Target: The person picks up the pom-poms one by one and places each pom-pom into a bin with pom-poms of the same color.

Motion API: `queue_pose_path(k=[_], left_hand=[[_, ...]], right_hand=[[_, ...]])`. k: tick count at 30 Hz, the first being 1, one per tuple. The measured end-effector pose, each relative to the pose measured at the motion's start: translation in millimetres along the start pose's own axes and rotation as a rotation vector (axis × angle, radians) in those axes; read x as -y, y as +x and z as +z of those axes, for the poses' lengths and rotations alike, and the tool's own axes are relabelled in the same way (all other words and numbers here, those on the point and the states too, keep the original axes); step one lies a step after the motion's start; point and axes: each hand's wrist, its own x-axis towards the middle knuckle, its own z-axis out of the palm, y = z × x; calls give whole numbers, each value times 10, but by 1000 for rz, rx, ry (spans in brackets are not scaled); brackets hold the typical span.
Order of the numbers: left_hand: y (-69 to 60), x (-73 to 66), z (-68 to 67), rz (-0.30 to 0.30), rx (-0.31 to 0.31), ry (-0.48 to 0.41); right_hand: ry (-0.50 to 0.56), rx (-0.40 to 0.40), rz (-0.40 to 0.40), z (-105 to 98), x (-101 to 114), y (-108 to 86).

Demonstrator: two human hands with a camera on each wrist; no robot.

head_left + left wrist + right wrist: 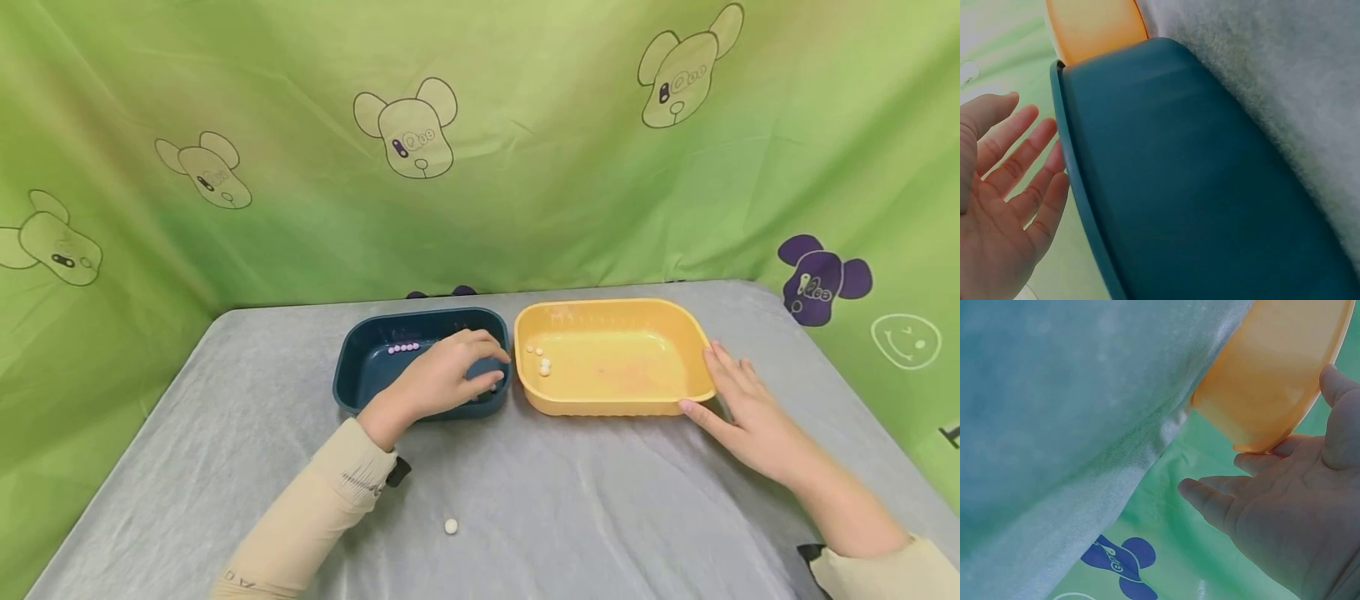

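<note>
My left hand [442, 375] reaches over the dark blue basin [347, 367], near its right end, with fingers loosely bent and parted. In the left wrist view nothing shows between those fingers, beside the basin's rim. A short row of small pinkish-purple balls [403, 347] lies in this basin; something small near my thumb is too hidden to tell. My right hand [757, 421] touches the right end of the yellow basin [607, 407], thumb at its front corner and fingers extended along its side. Several small pale balls [544, 369] lie at the left inside the yellow basin.
A single white ball [451, 526] lies on the grey cloth [570, 508] in front of the basins. The two basins stand side by side, nearly touching. A green curtain [495, 208] with printed animal heads hangs behind and at both sides.
</note>
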Motion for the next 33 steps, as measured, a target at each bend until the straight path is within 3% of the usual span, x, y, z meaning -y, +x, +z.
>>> queue_pose_path(k=[8,19,33], left_hand=[[-214,-30,6,5,-21,34],[-563,-94,14,74,-61,95],[-1030,-124,58,67,-57,137]], right_hand=[[-10,4,-1,-9,5,18],[16,2,8,17,2,24],[20,-5,1,17,-5,13]])
